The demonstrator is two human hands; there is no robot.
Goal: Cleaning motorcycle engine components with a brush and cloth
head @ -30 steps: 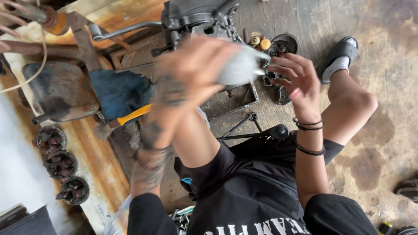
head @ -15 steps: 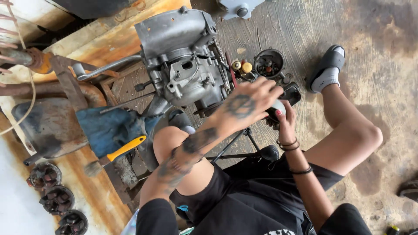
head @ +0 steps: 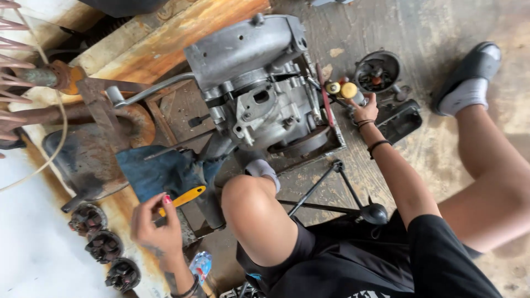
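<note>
- Yellow-handled tool [head: 185, 197] lay on the blue rag [head: 157, 172], left of the grey engine [head: 259, 94].
- Left hand [head: 154, 226] had its fingers curled loosely round the handle's end.
- Right hand [head: 364, 112] reached among the yellow-capped tools [head: 341, 89]; couldn't tell its grip.

A stained concrete floor [head: 430, 33] carries a grey engine [head: 259, 88], just left of the right hand [head: 365, 112]. A round black part [head: 377, 70] lies just above that hand. Near the left hand [head: 157, 226], a blue rag [head: 160, 171] and three dark gears [head: 105, 245] rest on a worn wooden plank [head: 160, 49].
</note>
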